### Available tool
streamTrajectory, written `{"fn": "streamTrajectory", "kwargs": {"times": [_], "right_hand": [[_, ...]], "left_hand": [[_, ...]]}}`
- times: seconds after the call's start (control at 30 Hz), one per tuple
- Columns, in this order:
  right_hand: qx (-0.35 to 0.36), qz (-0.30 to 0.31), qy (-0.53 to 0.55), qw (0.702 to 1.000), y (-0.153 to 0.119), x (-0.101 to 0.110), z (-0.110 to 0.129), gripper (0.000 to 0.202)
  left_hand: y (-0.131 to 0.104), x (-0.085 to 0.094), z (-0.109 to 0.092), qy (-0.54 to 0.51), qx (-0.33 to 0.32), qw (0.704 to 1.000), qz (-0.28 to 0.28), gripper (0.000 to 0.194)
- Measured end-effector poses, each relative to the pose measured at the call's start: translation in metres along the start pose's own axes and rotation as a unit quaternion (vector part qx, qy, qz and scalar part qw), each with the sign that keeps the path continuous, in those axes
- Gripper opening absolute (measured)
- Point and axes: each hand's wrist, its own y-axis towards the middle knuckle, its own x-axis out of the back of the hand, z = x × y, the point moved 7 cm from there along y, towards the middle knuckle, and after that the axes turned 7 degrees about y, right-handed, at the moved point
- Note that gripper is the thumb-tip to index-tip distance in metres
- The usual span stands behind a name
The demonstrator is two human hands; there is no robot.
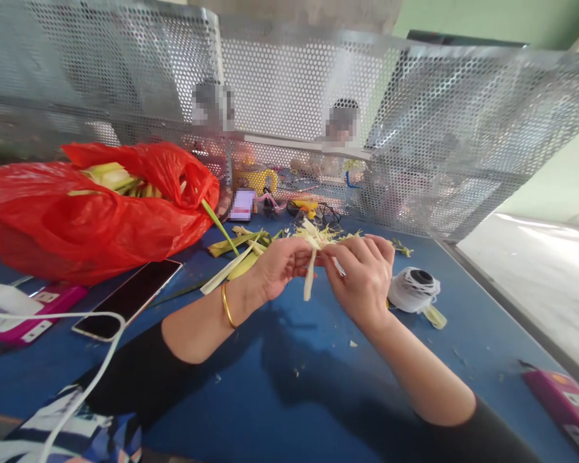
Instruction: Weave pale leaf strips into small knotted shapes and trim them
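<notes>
Sprawling over the far left of the blue table, a red plastic bag holds pale green leafy pieces. Nearer, at the left, lie a magenta power strip and, just right of it, a dark-screened phone. Green and pale husks lie between the bag and the hands. The left hand, a gold bangle at its wrist, is nearly closed, thumb and fingers pinching a pale strip that hangs down at the middle. The right hand meets it there, fingers curled and fingertips closed on the strip's upper part. Pale shreds lie just beyond. Right of the hands stands a spool of white thread; at the near right is another magenta power strip.
</notes>
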Motion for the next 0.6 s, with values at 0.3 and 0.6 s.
{"fn": "streamTrajectory", "kwargs": {"times": [0.3,0.6], "right_hand": [[0.108,-0.003,-0.006,0.994,-0.004,-0.003,0.012,0.018],[0.147,0.101,0.100,0.979,-0.012,-0.020,0.019,0.024]], "left_hand": [[0.002,0.004,0.001,0.026,-0.054,0.998,-0.025,0.020],[0.002,0.008,-0.001,0.069,-0.067,0.994,-0.048,0.005]]}}
